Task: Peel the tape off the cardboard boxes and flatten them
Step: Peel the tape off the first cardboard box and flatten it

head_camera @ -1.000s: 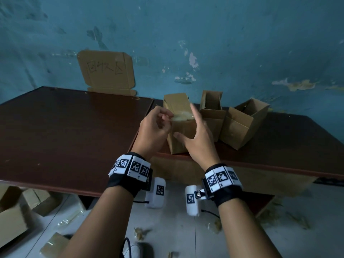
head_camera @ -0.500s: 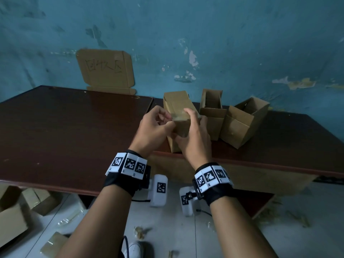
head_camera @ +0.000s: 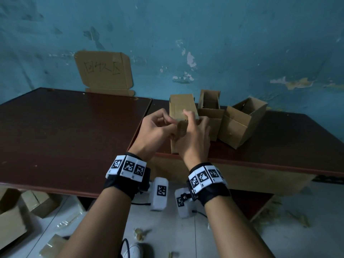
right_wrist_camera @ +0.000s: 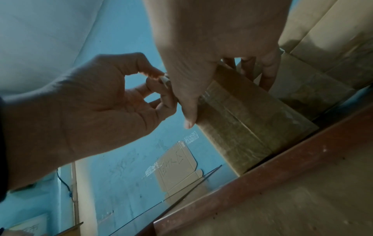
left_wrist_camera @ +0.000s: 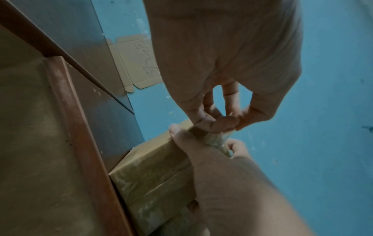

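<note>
Bare bench point(head_camera: 65, 131) fills the frame's left half. At centre-right, three cardboard boxes point(head_camera: 240, 121) crowd together, touching.

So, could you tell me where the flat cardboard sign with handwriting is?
In the head view, the flat cardboard sign leans against the blue wall, back left.

A blue-green wall point(head_camera: 223, 34), blotched with pale patches of flaked paint, is seen behind a dark reddish-brown table point(head_camera: 65, 136) edged in lighter red-brown. Plain tan cardboard is shown by the closed box point(head_camera: 181, 107) on the table, the two open boxes point(head_camera: 240, 123) right of it, and the flat sheet point(head_camera: 104, 71) against the wall, which is marked with dark handwriting. Black wristbands point(head_camera: 126, 180) carrying white blocks printed with black-and-white square codes are worn nearer than the table's front edge.
</note>
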